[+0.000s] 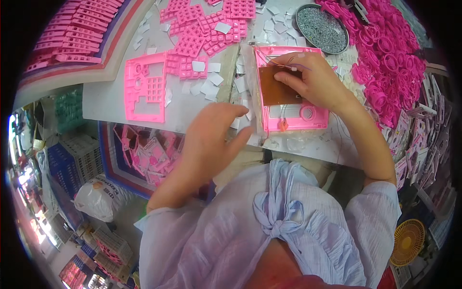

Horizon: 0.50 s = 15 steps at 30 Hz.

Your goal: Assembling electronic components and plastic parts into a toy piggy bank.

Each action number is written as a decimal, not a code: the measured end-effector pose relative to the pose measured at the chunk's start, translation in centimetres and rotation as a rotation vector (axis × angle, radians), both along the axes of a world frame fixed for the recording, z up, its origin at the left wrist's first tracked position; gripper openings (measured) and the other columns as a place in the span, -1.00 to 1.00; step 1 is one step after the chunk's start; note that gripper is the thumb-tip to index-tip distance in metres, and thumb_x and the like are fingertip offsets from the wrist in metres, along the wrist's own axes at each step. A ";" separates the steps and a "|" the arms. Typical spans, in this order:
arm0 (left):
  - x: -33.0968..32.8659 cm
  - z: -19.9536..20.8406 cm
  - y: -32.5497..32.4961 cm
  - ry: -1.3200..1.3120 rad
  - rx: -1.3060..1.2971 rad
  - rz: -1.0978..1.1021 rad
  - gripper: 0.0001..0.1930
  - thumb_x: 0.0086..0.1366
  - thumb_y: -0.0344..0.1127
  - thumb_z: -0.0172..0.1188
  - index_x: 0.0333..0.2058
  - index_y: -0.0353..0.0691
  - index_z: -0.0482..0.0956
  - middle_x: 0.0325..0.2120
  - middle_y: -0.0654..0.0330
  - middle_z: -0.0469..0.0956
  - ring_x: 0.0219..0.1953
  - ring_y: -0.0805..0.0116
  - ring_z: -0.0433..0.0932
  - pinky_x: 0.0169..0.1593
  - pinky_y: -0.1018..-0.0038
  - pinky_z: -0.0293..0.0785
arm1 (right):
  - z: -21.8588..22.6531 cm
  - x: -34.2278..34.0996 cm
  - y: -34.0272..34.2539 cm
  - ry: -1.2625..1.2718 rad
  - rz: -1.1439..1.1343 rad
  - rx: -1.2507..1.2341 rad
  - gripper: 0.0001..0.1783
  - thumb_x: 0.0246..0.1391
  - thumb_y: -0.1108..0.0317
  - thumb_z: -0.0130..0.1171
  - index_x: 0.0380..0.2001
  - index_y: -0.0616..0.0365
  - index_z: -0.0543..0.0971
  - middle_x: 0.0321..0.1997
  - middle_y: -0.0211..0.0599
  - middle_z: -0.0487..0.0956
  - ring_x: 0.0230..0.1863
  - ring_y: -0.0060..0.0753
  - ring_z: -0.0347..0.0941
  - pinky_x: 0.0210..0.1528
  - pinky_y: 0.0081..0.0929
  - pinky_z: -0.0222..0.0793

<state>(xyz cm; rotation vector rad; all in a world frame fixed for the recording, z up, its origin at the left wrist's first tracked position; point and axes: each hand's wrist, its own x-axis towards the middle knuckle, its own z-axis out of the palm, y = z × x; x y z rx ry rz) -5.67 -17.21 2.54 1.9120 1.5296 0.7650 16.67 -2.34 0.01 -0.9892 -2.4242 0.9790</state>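
A pink plastic housing (320, 126) lies on the worktable in front of me, with thin wires and a small orange part (283, 126) along its near side. Over its middle is a flat brown circuit board (274, 92). My right hand (317, 79) is closed on this board, thumb on its face and fingers curled at its far edge among thin coloured wires. To the left of the housing, my left hand (209, 137) hovers near the table edge, thumb and fingers apart, holding nothing. A second pink frame (155, 90) with a grid of openings lies farther left.
Pink keypad pieces (190, 43) and white paper squares (209, 87) cover the far middle. A round tray of small metal screws (321, 29) stands at far right, beside a heap of pink rings (385, 62). Below the left table edge, a blue crate (107, 144) holds pink parts.
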 end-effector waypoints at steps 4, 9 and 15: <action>0.4 -0.7 2.2 -0.002 0.126 -0.005 -0.85 0.16 -0.42 0.32 -0.30 -0.29 0.58 -0.44 0.11 0.59 -0.40 0.17 0.55 -0.34 0.35 0.42 | 0.6 0.2 0.6 -0.029 0.013 0.033 -0.72 0.10 0.31 0.27 -0.15 0.22 0.65 -0.20 -0.05 0.67 -0.18 -0.01 0.60 -0.10 -0.25 0.50; 1.0 -1.1 3.4 -0.029 0.148 -0.031 -0.90 0.18 -0.44 0.30 -0.35 -0.29 0.58 -0.48 0.12 0.57 -0.44 0.19 0.54 -0.36 0.36 0.42 | 0.7 -0.1 0.9 -0.028 0.019 -0.070 -0.73 0.12 0.43 0.25 -0.11 0.30 0.63 -0.27 -0.08 0.67 -0.26 -0.25 0.62 -0.15 -0.43 0.52; 0.7 -1.7 3.8 -0.033 0.174 0.001 -0.91 0.18 -0.45 0.29 -0.37 -0.30 0.58 -0.51 0.11 0.56 -0.46 0.17 0.54 -0.37 0.36 0.42 | 0.1 0.6 1.0 0.166 0.028 -0.283 -0.71 0.13 0.43 0.25 -0.08 0.27 0.62 -0.23 -0.10 0.66 -0.25 -0.23 0.62 -0.13 -0.39 0.52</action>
